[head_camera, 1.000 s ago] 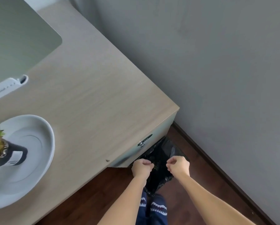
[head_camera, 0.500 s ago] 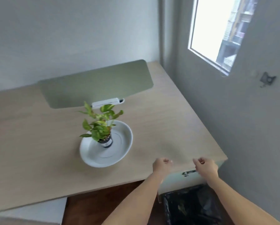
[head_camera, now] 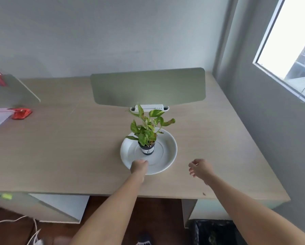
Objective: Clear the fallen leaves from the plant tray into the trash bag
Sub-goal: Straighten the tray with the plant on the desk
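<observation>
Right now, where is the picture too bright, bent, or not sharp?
Head view: the window is blown out to white; the wide lens bends its frame and tilts the walls; the red things at the left edge look soft; the plant and white tray are fairly sharp; the trash bag sits in dark shade.

Trash bag (head_camera: 217, 233) cut off below

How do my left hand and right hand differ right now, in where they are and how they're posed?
The left hand is at the near rim of the white tray; the right hand is off to the tray's right, over bare desk. The left hand is curled into a tight fist; the right hand is looser, fingers only partly curled. Whether the left hand touches the rim is unclear. Neither visibly holds anything, and both reach forward at similar depth.
</observation>
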`<state>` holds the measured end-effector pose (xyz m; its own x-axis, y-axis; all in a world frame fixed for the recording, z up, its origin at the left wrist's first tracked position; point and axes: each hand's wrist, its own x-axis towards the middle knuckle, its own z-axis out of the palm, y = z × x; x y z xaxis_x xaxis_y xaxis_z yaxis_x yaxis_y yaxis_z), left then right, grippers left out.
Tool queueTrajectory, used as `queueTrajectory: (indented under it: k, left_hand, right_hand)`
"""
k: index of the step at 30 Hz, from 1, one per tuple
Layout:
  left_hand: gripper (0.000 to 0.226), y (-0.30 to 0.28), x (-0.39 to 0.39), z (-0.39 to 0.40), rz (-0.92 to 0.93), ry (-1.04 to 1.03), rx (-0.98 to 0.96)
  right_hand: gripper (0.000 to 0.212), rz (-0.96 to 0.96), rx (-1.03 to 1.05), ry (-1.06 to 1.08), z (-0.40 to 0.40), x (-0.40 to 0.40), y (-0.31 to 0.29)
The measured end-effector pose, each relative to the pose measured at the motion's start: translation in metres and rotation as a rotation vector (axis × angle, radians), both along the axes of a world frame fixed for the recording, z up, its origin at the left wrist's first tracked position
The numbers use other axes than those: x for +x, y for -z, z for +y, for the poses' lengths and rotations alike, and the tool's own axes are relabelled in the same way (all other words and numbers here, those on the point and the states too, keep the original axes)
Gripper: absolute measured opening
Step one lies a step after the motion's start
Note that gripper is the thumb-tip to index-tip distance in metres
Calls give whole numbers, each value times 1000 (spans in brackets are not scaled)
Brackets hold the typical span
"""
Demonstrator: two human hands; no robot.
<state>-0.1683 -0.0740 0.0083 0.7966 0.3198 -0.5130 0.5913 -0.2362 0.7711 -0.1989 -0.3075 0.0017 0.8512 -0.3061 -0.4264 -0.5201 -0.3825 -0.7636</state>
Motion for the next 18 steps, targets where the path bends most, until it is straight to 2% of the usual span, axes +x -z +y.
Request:
queueTrajectory:
  k: [1, 2, 4, 5, 8, 13, 18]
  left_hand:
    - [11, 1, 4, 9, 16, -17, 8]
    - [17, 5, 12, 18, 32, -46, 24]
    - [48, 9, 24, 33, 111, -111, 91]
    - [55, 7, 29, 41, 144, -133, 94]
    - [61, 15, 52, 63, 221, -160, -20]
    - [53, 27, 85, 80, 299, -179, -378]
    - [35, 24, 108, 89, 206, -172, -425]
  right_hand:
    - [19, 13, 6, 1, 7, 5, 2]
    - [19, 27, 12, 10, 15, 12, 4]
    - [19, 66, 18, 34, 27, 23, 11]
    - [19, 82, 23, 48, 34, 29, 14]
    - [20, 128, 23, 86, 58, 51, 23]
    - [22, 226, 61, 200, 85, 79, 43]
    - [23, 239, 107, 314, 96, 100, 48]
